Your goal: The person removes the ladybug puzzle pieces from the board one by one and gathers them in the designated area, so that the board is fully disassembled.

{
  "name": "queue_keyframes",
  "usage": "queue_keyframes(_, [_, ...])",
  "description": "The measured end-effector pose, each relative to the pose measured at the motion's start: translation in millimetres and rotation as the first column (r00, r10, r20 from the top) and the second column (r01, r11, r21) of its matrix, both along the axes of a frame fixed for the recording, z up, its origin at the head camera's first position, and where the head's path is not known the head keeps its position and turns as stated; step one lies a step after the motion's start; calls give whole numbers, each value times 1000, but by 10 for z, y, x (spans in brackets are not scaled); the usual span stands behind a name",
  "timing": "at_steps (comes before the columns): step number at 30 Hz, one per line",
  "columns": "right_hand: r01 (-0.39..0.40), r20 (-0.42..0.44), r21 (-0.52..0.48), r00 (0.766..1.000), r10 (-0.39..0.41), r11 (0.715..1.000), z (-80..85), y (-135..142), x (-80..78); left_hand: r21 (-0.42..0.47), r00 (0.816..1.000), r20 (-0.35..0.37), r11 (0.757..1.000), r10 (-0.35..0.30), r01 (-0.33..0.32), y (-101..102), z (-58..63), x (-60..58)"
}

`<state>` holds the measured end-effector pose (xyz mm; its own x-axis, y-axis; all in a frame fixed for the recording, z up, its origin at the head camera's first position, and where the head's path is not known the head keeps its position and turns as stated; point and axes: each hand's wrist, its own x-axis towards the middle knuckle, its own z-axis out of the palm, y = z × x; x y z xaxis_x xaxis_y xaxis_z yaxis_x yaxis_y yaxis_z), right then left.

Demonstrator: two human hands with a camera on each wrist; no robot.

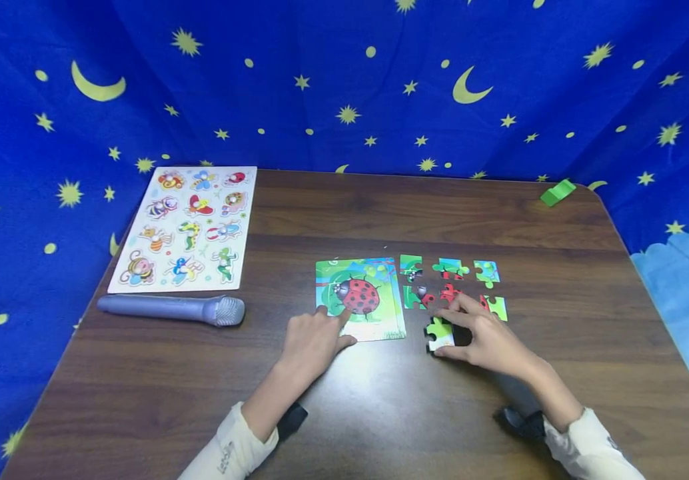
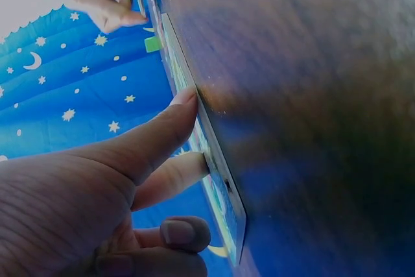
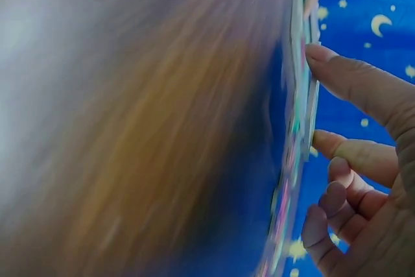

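Observation:
A square ladybug picture board [image 1: 388, 323] lies on the table in front of me. My left hand [image 1: 313, 341] rests on its lower left, index fingertip on the picture and thumb at the near edge, the other fingers curled in. In the left wrist view, the thumb [image 2: 165, 134] presses on the thin board. Just right of the board, my right hand [image 1: 496, 338] pinches a green-and-white puzzle piece [image 1: 442, 335] between thumb and fingers. Beyond it lie two rows of loose jigsaw pieces, including a green-blue corner piece [image 1: 487, 272] and a ladybug-head piece [image 1: 415, 297]. The fingers partly cover the second row.
At the left stands out a white insect peg puzzle board [image 1: 194, 230], lying flat, with a purple microphone [image 1: 164, 309] along its near edge. A green block [image 1: 558, 193] sits at the far right corner of the wooden table [image 1: 344, 220]. Behind hangs a blue star-patterned curtain [image 1: 296, 40].

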<state>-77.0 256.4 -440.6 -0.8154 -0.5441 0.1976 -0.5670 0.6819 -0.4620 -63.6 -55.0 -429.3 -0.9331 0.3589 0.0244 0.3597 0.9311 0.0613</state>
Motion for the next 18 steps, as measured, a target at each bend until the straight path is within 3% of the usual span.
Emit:
queue_keyframes(5, [41,-31,16,999,-41,999,16,266,93,1,1000,-19,1000,-8,8,1,-9,-1])
queue_keyframes(18, [118,13,59,993,-119,991,17,733,234,-1,1000,5,1000,0,0,3,7,0])
